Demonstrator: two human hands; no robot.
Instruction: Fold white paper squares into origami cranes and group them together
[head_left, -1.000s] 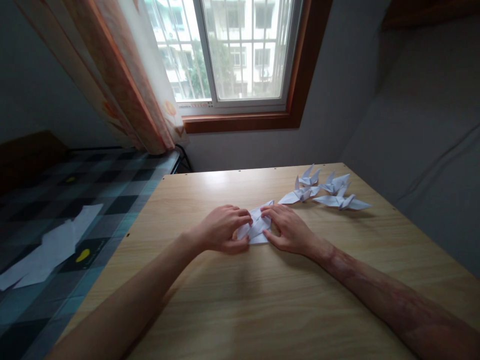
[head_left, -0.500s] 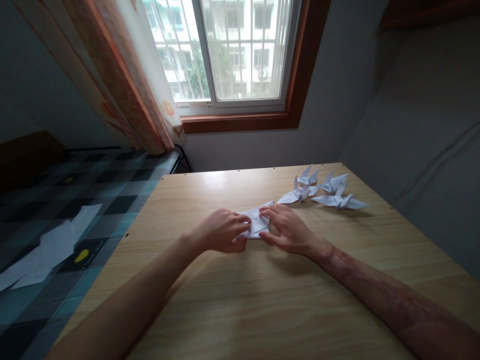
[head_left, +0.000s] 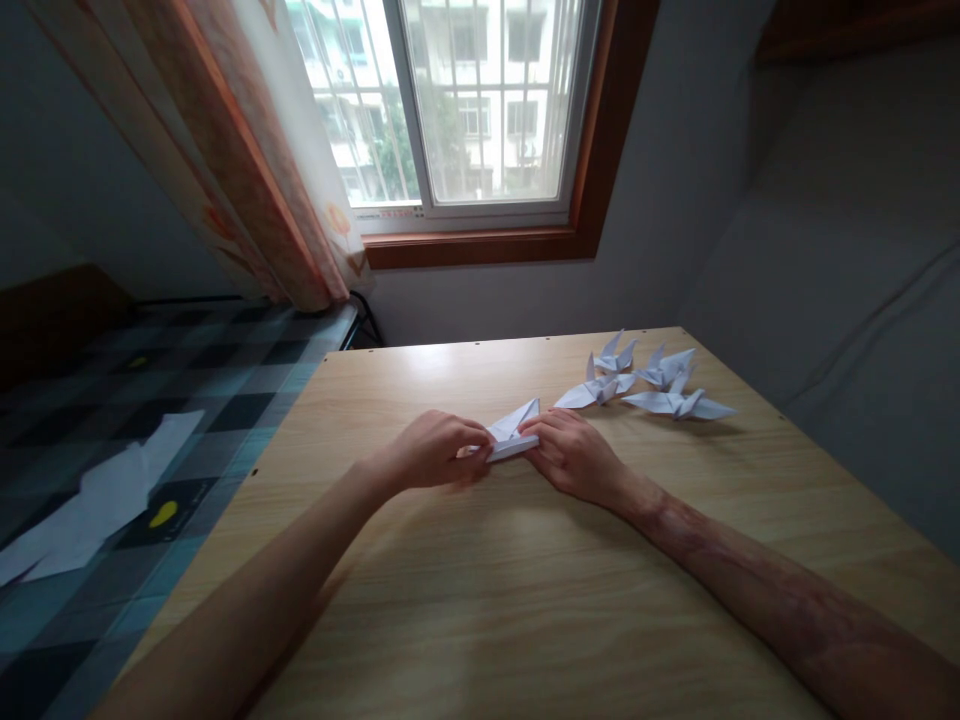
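Observation:
A partly folded sheet of white paper [head_left: 513, 428] is between my two hands, just above or on the wooden table [head_left: 450, 600]. Its near edge is turned up into a narrow band, and a pointed flap rises behind it. My left hand [head_left: 444, 448] pinches the left end of the paper. At the right end, my right hand [head_left: 568, 450] is closed with thumb and fingertips on the fold. Beyond my right hand stand several white paper cranes [head_left: 679, 402], their wings spread.
To the left, a bed with a checked cover [head_left: 247, 410] adjoins the table, and loose white paper sheets [head_left: 112, 495] lie on it. Behind the table are a window [head_left: 487, 110] and a long patterned curtain [head_left: 247, 150]. A wall borders the right side.
The paper lay flatter under my hands before; now its near edge is folded up and its far part is raised. Both hands have closed from spread fingers into pinches at its ends.

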